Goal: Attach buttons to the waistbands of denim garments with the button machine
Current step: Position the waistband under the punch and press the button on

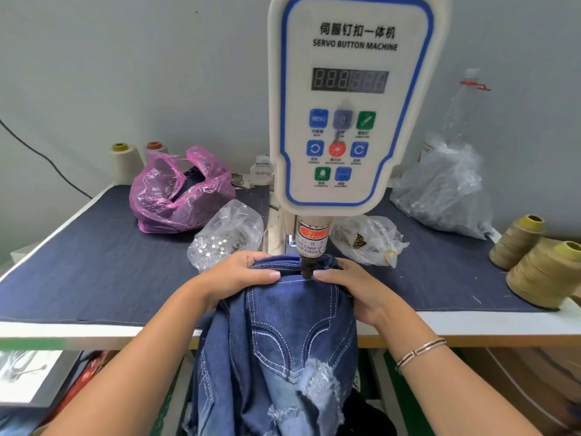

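Left hand (pixel 242 273) grips the jeans (pixel 295 341) waistband at 9 o'clock of the punch (pixel 307 269), fingers curled over the fold, thumb flat on top. Right hand (pixel 352 287) grips it at 3 o'clock, thumb pointing at the punch. Waistband sits right under the punch of the button machine (pixel 349 99); legs hang off the table (pixel 103 278) edge toward 6. Bag of studs (pixel 224 237) at 10 o'clock, pink bag (pixel 179 193) behind it. Thread cones (pixel 540 265) at 3 o'clock.
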Available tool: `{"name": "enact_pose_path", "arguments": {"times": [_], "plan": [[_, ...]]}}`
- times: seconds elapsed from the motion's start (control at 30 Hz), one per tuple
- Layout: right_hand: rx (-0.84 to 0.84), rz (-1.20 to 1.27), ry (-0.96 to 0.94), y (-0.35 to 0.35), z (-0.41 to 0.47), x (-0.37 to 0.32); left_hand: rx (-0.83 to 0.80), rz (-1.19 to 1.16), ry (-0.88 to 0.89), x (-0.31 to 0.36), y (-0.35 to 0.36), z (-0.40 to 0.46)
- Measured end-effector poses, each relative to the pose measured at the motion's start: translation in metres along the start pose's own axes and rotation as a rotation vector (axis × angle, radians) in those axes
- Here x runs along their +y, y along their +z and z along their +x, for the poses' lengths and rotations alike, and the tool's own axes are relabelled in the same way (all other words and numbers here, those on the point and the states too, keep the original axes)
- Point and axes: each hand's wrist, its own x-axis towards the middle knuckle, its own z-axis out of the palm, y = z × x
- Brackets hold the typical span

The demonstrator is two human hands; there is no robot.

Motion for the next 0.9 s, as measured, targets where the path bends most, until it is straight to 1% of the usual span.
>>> {"name": "enact_pose_path", "arguments": {"times": [0.17,0.27,0.37,0.47,0.6,0.73,0.83,0.9], "plan": [[-0.040,0.020,0.005,-0.014,0.000,0.010,0.001,0.027,-0.016,-0.004,-0.006,0.000],[-0.035,0.046,-0.034,-0.017,-0.001,0.014,-0.067,0.081,-0.031,0.000,-0.008,0.000],[-0.027,-0.008,-0.069,-0.014,0.000,0.014,-0.125,0.163,-0.034,0.004,-0.009,-0.001],[-0.016,-0.018,-0.079,-0.011,0.003,0.016,-0.107,0.079,-0.039,-0.003,-0.008,-0.004],[-0.062,0.076,-0.093,-0.015,0.003,0.018,-0.061,0.018,-0.045,-0.005,-0.005,-0.007],[-0.102,0.013,-0.065,-0.021,0.001,0.011,-0.084,-0.056,-0.038,-0.004,-0.004,-0.008],[-0.067,-0.031,-0.085,-0.021,0.001,0.013,-0.090,-0.072,-0.037,-0.004,-0.003,-0.008],[-0.004,0.006,-0.134,-0.020,0.002,0.021,-0.080,-0.104,-0.024,-0.006,-0.003,-0.008]]}}
